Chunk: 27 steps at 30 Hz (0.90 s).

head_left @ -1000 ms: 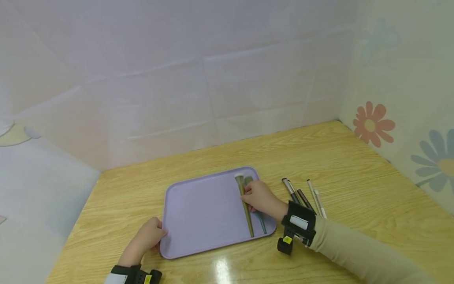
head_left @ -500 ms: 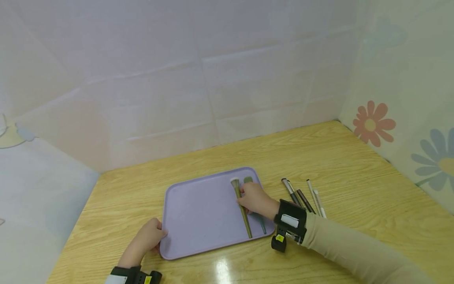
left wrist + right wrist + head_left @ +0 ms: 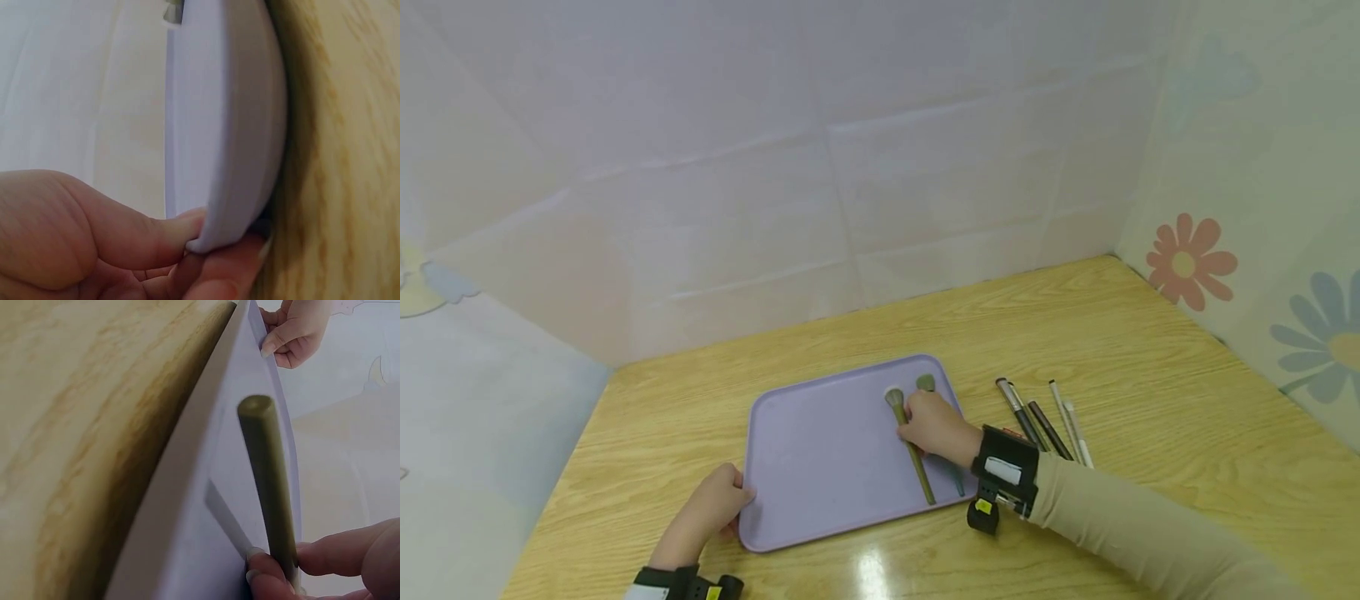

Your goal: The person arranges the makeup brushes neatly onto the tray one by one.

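A lilac tray (image 3: 820,467) lies on the wooden table. My left hand (image 3: 711,512) grips its near left corner, thumb on the rim and fingers under it (image 3: 206,250). My right hand (image 3: 934,427) pinches an olive-green makeup brush (image 3: 910,446) at mid-handle, over the right part of the tray; its handle end (image 3: 265,456) points toward me. A teal brush (image 3: 927,383) lies beside it in the tray, mostly hidden by the hand.
Several slim brushes and pencils (image 3: 1043,412) lie on the table (image 3: 1150,375) just right of the tray. Pale cloth walls close the back, left and right sides, the right one printed with flowers (image 3: 1183,265).
My right hand has slid the olive brush a little to the left across the tray, away from the teal brush. The left hand has kept its hold on the tray corner.
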{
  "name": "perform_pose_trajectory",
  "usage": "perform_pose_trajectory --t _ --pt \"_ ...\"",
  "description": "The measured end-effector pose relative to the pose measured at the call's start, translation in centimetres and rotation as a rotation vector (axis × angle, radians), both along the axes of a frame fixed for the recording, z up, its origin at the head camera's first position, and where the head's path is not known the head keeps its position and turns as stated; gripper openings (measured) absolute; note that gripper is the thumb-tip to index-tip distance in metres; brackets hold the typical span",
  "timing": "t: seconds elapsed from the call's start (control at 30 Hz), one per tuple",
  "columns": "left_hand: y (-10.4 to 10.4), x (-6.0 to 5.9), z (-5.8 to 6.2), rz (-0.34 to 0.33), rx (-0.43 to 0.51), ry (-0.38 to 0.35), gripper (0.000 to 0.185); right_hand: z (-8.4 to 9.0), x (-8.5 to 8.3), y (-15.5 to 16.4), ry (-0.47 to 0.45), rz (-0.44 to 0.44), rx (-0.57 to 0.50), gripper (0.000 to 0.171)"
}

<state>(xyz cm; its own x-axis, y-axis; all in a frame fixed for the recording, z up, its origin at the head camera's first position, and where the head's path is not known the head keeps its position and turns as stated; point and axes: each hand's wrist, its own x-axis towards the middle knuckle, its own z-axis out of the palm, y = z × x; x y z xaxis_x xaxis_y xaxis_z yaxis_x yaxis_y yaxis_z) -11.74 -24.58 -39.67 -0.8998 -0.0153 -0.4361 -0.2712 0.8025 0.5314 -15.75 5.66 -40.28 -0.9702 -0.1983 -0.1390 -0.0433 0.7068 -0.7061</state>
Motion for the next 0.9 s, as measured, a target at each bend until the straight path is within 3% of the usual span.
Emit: perform_pose_trajectory --t 0.3,0.9 --pt "0.01 0.0 0.02 -0.01 -0.005 0.006 0.012 0.05 -0.03 -0.09 -0.01 0.03 0.011 0.03" --pt "-0.04 0.01 0.32 -0.009 -0.006 -0.003 0.011 0.67 0.77 0.34 -0.016 0.002 0.007 0.02"
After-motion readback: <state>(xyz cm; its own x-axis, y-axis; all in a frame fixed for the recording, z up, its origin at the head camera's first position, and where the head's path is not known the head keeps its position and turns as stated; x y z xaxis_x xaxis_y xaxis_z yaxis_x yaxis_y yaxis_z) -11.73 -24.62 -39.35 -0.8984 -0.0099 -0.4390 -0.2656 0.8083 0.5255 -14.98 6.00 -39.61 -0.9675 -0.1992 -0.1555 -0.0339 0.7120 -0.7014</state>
